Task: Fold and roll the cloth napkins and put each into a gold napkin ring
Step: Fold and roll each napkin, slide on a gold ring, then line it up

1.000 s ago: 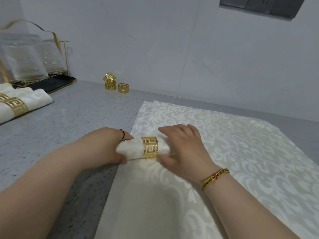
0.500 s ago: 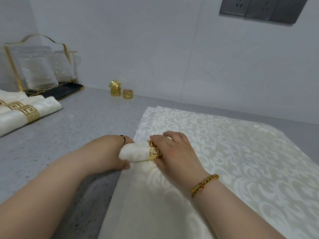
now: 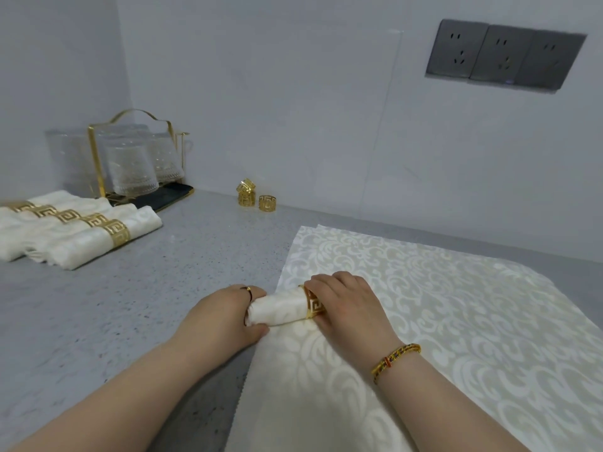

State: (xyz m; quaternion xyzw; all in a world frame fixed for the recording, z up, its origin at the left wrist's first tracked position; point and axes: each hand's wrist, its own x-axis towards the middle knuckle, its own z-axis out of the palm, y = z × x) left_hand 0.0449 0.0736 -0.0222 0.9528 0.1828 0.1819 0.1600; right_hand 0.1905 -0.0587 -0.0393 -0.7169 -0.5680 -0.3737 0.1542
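Left hand gripping rolled napkin end, right hand clasping its gold napkin ring, at flat damask cloth left edge, grey countertop stretching leftward

Ringed napkins lie left — spare rings behind the flat cloth.

Three loose rings, six ringed napkins

A cream napkin, rolled, wears a gold ring cut in a Greek-key pattern, atop an ivory cloth woven with pale damask scrolls. The counter is speckled grey, the wall sockets dark grey. Finished napkins at left show the same cream and gold; a bracelet mixes gold, red and blue.
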